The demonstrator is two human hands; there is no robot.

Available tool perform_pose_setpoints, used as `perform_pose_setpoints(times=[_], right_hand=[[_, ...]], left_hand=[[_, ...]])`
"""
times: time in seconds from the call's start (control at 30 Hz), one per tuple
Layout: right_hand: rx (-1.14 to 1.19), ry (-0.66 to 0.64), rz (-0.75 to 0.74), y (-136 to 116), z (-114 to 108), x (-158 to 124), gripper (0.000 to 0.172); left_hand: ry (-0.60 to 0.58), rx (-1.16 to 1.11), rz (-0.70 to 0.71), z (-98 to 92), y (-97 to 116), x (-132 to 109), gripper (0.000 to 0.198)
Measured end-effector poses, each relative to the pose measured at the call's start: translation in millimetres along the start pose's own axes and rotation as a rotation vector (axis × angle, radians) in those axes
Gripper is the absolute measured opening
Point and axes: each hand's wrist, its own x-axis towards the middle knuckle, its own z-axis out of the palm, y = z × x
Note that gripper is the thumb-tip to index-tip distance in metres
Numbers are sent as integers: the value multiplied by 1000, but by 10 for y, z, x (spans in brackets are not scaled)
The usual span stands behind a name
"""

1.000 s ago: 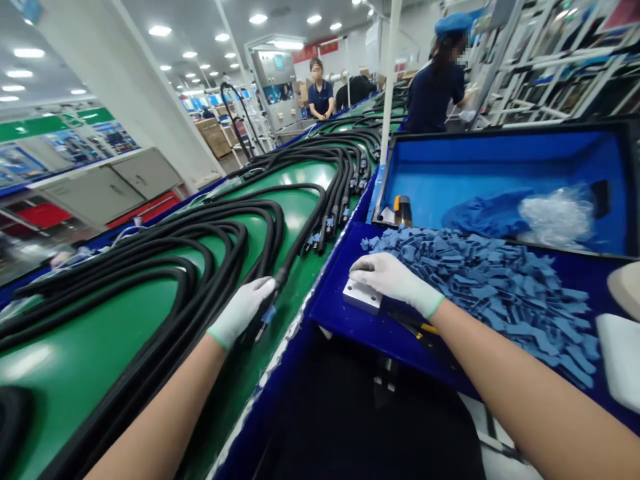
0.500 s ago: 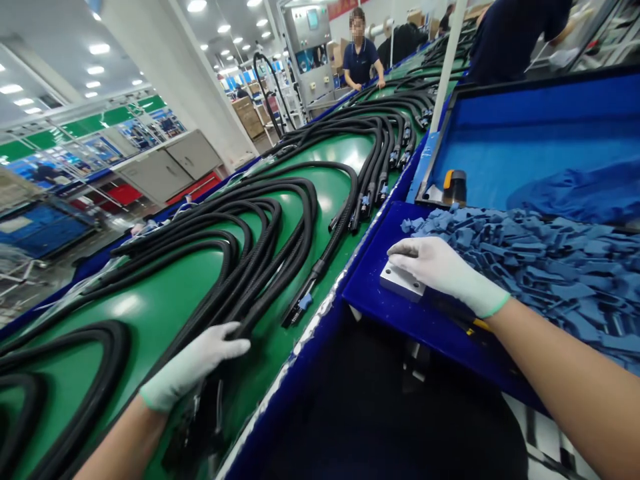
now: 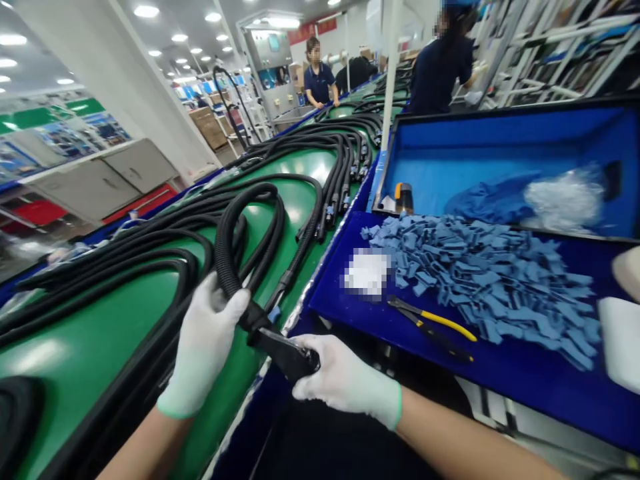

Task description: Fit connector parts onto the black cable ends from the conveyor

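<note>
- In the head view, above the near edge of the green work surface [image 3: 127, 327], you hold a corrugated black hose [image 3: 227, 257] by its end, its loop arching up beyond your hands.
- Your left hand [image 3: 203, 340], in a white glove with a mint cuff, curls around the hose just behind its end, thumb pressed on the near side.
- Your right hand [image 3: 340, 377], gloved alike, pinches the dark end piece [image 3: 283, 350] between thumb and fingers, over the strip where green meets blue.
- Just beyond the end piece, another hose end [image 3: 287, 280] lies on the green, with a small blue piece [image 3: 274, 313] near its tip.
- To your right, on the blue bench [image 3: 330, 303], yellow-and-black pliers [image 3: 440, 320] lie beside a heap of blue pieces [image 3: 480, 280].
- The pale object [image 3: 367, 273] left of that heap is pixelated, so you probably can't make out its shape.
- Behind the heap is a blue bin [image 3: 505, 120] holding clear plastic [image 3: 565, 200].
- Farther along the line, a person [image 3: 320, 83] in dark blue rests both hands at the far edge.
</note>
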Motion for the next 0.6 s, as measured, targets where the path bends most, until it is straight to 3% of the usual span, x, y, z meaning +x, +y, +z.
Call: perform_pose_setpoints(times=[0.07,0.17,0.2,0.27,0.3,0.37,0.43,0.47,0.53,0.6], right_hand=[[-62,-6,20,-18,-153,-168,48],[-198,-18,20,-158,-355,-444,37],[-245,-31,36,-222,-409,-531,34],[-349,-29,82,-347,-512,-698,35],[-426,23,97,-399,-568,-781,36],[-669,273,121,-454,-700,-942,35],[-1004,583,176,-419,-853,-1080,27],[-1167,667,223,-370,-930,-1133,20],[-1410,667,291,-237,-1066,-1202,6],[-1495,634,288,-115,-1162,-1231,5]], left_hand=[[-69,362,392,57,-25,-75,47],[-463,572,909,173,-61,-214,31],[-558,563,992,227,-81,-262,27],[-626,462,1035,351,-138,-350,29],[-639,399,998,413,-169,-385,30],[-644,322,818,526,-208,-429,28],[-645,314,549,616,-180,-437,27],[-646,315,408,654,-135,-429,27],[-649,284,158,722,3,-399,31],[-664,200,-34,785,168,-364,38]])
